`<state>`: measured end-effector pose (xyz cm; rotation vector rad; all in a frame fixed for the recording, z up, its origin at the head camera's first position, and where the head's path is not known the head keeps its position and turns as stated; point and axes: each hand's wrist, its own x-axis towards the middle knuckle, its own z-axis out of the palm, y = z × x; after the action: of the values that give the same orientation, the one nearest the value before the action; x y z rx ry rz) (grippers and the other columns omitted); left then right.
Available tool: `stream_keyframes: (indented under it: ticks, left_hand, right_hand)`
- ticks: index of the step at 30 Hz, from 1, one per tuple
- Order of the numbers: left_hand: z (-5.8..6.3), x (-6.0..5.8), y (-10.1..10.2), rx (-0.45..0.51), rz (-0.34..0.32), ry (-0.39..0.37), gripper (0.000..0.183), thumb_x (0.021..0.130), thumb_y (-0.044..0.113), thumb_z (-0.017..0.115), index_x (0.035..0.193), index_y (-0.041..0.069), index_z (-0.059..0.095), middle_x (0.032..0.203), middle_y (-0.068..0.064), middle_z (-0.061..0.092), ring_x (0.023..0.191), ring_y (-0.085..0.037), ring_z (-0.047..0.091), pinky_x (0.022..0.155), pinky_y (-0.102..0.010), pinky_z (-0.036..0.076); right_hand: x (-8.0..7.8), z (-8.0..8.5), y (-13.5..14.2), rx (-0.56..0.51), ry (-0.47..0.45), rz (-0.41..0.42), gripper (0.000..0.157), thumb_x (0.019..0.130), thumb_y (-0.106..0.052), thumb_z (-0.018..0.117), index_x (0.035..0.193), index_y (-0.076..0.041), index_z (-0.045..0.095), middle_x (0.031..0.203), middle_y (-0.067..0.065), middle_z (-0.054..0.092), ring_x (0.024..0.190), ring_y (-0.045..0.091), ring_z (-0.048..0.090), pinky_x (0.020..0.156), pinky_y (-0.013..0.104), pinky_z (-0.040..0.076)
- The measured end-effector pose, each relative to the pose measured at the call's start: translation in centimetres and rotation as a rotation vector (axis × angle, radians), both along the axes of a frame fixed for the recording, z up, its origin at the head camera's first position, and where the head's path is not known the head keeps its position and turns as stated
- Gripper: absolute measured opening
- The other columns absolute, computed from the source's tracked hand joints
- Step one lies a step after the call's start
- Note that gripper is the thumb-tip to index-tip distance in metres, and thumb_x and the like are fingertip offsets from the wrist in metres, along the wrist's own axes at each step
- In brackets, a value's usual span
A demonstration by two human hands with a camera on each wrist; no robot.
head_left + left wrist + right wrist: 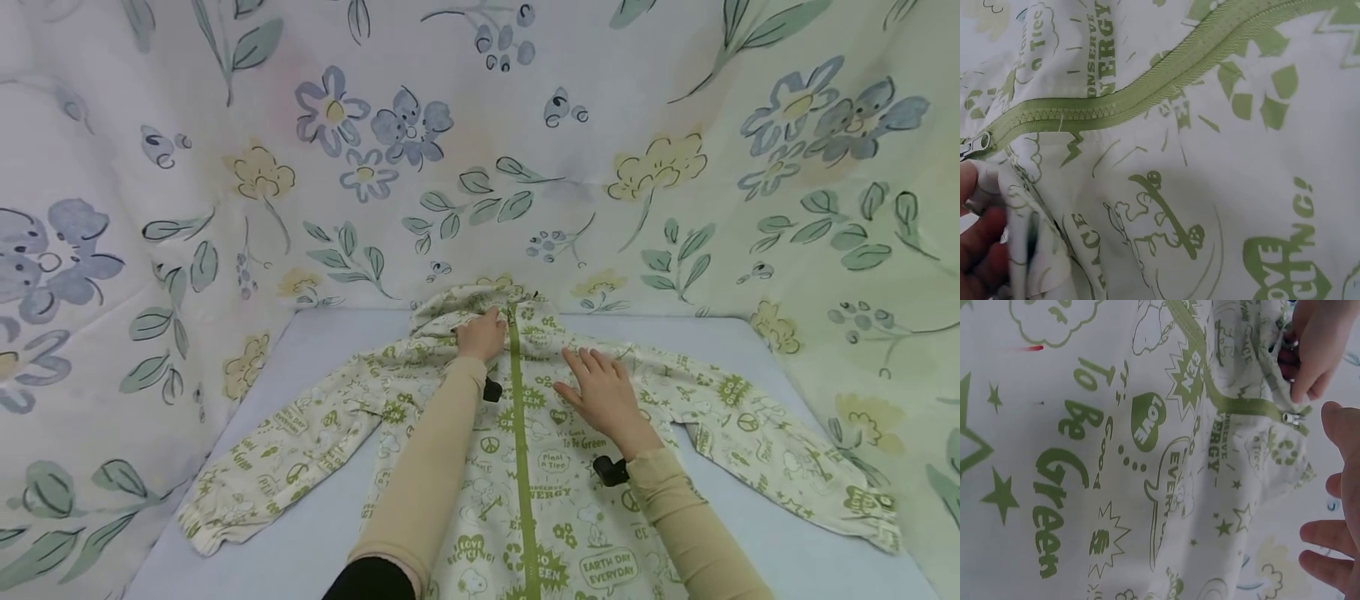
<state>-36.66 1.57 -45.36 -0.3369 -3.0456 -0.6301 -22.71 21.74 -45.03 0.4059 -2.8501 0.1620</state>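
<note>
A white hooded jacket (487,492) with green cartoon print lies spread out, front up and sleeves to both sides. Its green zipper (519,417) runs up the middle, with the silver zipper pull (975,145) near the collar. My left hand (482,335) is at the neck beside the zipper top, and it pinches a fold of the jacket's fabric there. In the left wrist view the fingers (985,256) are partly tucked behind that fold. Over the jacket's right chest, my right hand (602,396) hovers with fingers spread, holding nothing.
Under the jacket is a pale table surface (322,333). A floral curtain (480,125) hangs behind the table and along both sides. The crumpled hood (450,302) reaches the table's back edge, and small black wrist cameras (611,471) sit on both wrists.
</note>
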Motion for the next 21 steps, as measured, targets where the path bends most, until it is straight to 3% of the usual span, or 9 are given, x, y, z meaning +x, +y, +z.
stream_keyframes:
  ticks: [6,12,16,21]
  left_hand:
    - [0.1,0.2,0.0,-0.07,-0.019,0.151,0.032,0.101,0.03,0.041,0.125,0.014,0.055,0.123,-0.01,0.048,0.113,-0.027,0.043,0.092,-0.048,0.035]
    - [0.6,0.2,-0.1,-0.111,-0.122,0.248,0.027,0.099,0.024,0.046,0.115,0.008,0.06,0.121,-0.008,0.051,0.115,-0.024,0.045,0.1,-0.042,0.029]
    - [0.9,0.3,-0.1,-0.013,-0.211,0.205,0.023,0.098,0.018,0.044,0.111,0.005,0.058,0.116,-0.01,0.053,0.107,-0.023,0.05,0.097,-0.037,0.035]
    - [1.2,0.7,-0.3,0.124,-0.255,0.069,0.02,0.101,0.02,0.037,0.106,0.008,0.053,0.105,-0.008,0.051,0.087,-0.018,0.05,0.073,-0.033,0.043]
  right_hand:
    - [0.1,0.3,-0.4,-0.01,-0.013,0.015,0.065,0.093,-0.048,0.051,0.143,-0.011,0.036,0.136,0.019,0.042,0.126,0.038,0.034,0.099,0.055,0.026]
    - [0.2,0.3,-0.6,0.002,-0.027,0.004,0.065,0.093,-0.049,0.05,0.143,-0.012,0.035,0.137,0.019,0.042,0.127,0.037,0.033,0.098,0.055,0.027]
    - [0.2,0.4,-0.8,-0.003,-0.044,0.0,0.064,0.093,-0.05,0.048,0.144,-0.012,0.035,0.137,0.019,0.042,0.127,0.037,0.033,0.098,0.055,0.027]
    - [0.1,0.6,-0.9,-0.007,-0.071,-0.003,0.064,0.094,-0.051,0.046,0.144,-0.012,0.034,0.138,0.017,0.041,0.128,0.036,0.032,0.099,0.055,0.026]
